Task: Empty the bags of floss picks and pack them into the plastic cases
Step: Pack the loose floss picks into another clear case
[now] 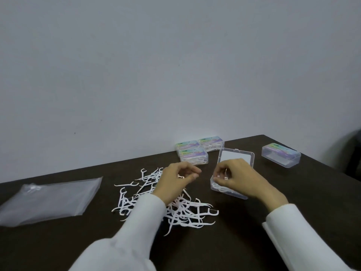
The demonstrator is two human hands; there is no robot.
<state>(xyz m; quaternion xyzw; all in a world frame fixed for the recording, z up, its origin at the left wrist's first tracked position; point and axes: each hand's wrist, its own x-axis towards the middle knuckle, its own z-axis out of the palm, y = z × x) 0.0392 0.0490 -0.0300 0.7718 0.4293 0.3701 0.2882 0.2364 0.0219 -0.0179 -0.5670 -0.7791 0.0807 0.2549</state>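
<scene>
A loose pile of white floss picks (187, 214) lies on the dark table (293, 192). My left hand (175, 182) hovers over the pile, its fingers curled round a few picks. My right hand (234, 177) pinches several picks over an open clear plastic case (224, 189), whose raised lid (236, 156) stands behind the hand. Some picks lie inside that case. An emptied clear plastic bag (48, 200) lies flat at the left.
Three shut cases with picks inside and coloured labels (193, 156) stand grouped by the wall. Another shut case (281, 158), apparently empty, sits at the far right. The table's right edge runs down diagonally past it. White sleeves cover both forearms.
</scene>
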